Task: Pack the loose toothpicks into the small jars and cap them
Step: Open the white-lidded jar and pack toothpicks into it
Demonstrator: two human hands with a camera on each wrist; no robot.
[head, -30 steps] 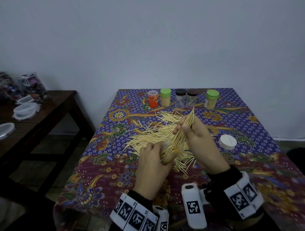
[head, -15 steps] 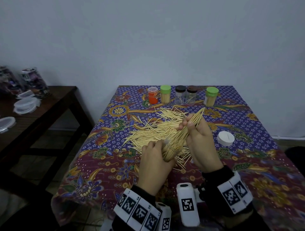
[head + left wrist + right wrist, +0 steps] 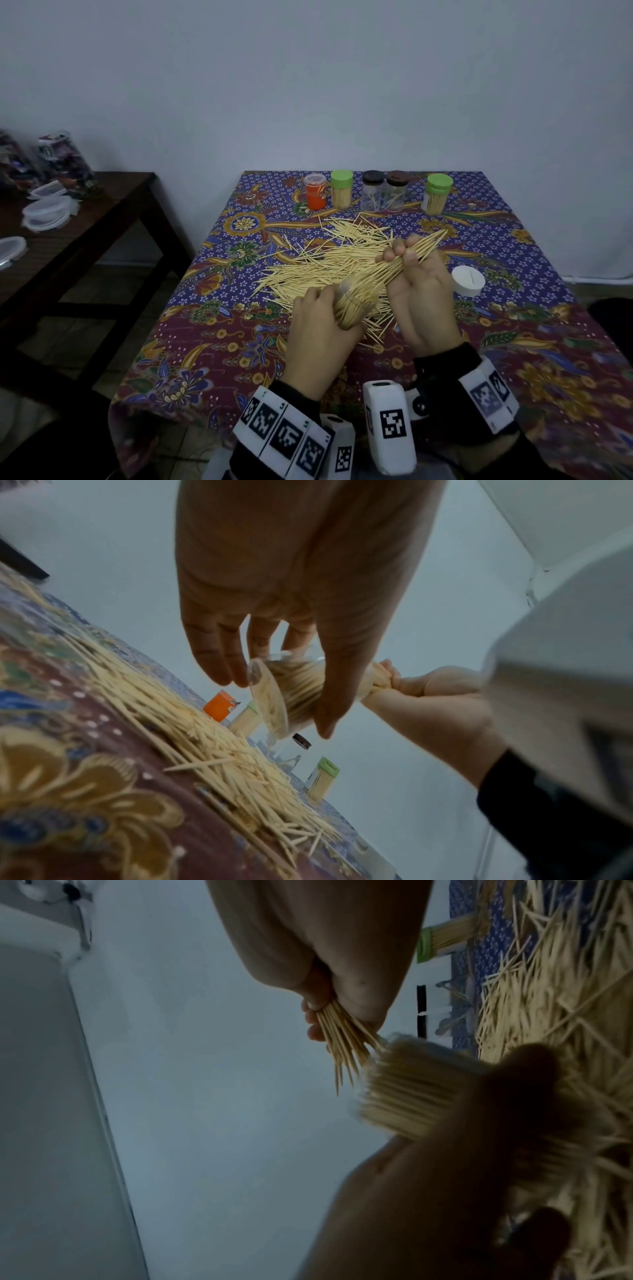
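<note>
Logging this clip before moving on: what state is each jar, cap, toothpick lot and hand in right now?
Clear plastic jar: uncapped, tilted, nearly full, gripped by left hand.
Toothpick bundle: pinched by right hand, tips at the jar's mouth.
Loose toothpick pile: scattered on the tablecloth.
White round cap: off, lying on the table.
Five small jars at the back: upright, capped.

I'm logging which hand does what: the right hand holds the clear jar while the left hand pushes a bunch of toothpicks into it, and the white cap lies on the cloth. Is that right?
Not quite: the hands are swapped. The left hand holds the clear jar, and the right hand pushes in the bunch of toothpicks, as the head view shows. The white cap does lie on the cloth.
</note>
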